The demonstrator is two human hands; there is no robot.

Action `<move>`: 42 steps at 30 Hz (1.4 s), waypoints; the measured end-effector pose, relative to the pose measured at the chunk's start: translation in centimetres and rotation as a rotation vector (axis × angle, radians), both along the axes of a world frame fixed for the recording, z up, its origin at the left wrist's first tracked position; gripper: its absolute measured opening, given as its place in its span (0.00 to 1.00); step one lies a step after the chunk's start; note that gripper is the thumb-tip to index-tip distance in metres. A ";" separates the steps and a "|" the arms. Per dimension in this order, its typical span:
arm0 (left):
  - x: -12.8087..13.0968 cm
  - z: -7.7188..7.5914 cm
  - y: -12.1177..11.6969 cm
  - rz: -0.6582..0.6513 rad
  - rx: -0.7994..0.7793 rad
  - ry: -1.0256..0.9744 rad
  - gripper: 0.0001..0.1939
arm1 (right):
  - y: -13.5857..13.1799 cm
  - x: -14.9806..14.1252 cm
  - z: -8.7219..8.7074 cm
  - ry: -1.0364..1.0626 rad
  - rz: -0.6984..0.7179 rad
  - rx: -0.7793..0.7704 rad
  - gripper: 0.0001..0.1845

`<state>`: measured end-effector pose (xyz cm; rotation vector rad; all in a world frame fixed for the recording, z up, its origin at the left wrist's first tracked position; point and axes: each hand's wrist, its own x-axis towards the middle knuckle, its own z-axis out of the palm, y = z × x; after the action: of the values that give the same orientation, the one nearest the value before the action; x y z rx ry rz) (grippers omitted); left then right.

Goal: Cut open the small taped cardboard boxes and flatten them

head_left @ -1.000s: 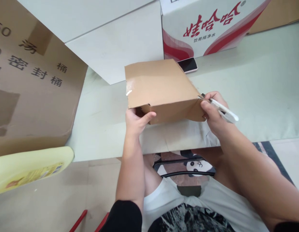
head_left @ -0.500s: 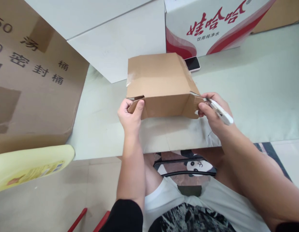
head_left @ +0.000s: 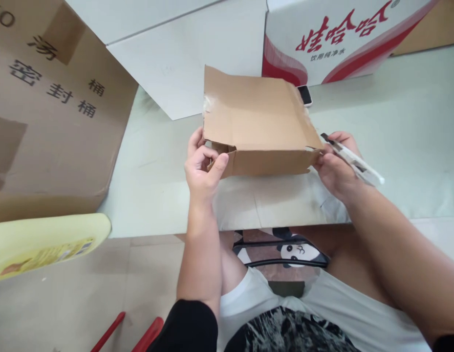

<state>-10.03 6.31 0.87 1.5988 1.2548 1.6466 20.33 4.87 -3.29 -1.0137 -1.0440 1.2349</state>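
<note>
A brown cardboard box [head_left: 263,112] is in front of me on the table, its broad panel tilted up at the back and frayed with tape at both sides. My left hand [head_left: 205,164] is closed on the box's front left corner, thumb on the small flap beside a dark gap. At the front right corner, my right hand [head_left: 338,164] pinches the box's edge. That same hand holds a white utility knife [head_left: 358,164], which slants across the fingers with its dark tip towards the box. The inside of the box is mostly hidden.
A phone [head_left: 305,96] lies behind the box. White cartons [head_left: 197,63] and a red-and-white water carton [head_left: 322,54] stand at the back. A large brown carton [head_left: 61,137] is at left, with a yellow container [head_left: 51,244] by the table's front edge.
The box has turned and tilted slightly, its left side rising. My right hand has moved right with the knife, and the left fingers have shifted on the corner.
</note>
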 end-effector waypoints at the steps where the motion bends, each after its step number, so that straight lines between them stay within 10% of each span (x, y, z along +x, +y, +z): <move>1: 0.0 0.0 -0.1 -0.027 -0.006 -0.001 0.30 | 0.0 -0.1 0.2 0.003 -0.014 -0.015 0.28; 12: 0.0 0.7 -1.1 -0.441 -0.118 -0.272 0.21 | 0.7 0.0 0.6 0.179 -0.316 -0.225 0.24; 26: 1.2 2.1 -0.4 -0.103 -0.494 -0.415 0.19 | 0.1 0.3 -0.6 -0.285 -0.344 0.013 0.12; 37: 0.1 1.7 -1.0 -0.544 -0.271 -0.218 0.34 | 0.3 -0.4 0.3 0.001 -0.251 -0.161 0.26; 42: -0.3 0.8 -0.8 -0.378 -0.145 -0.088 0.27 | 0.6 1.7 0.4 0.145 -0.072 -0.280 0.31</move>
<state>-10.36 5.51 1.63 1.5440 0.9348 1.3425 22.02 5.43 -2.85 -1.1450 -0.7292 1.3987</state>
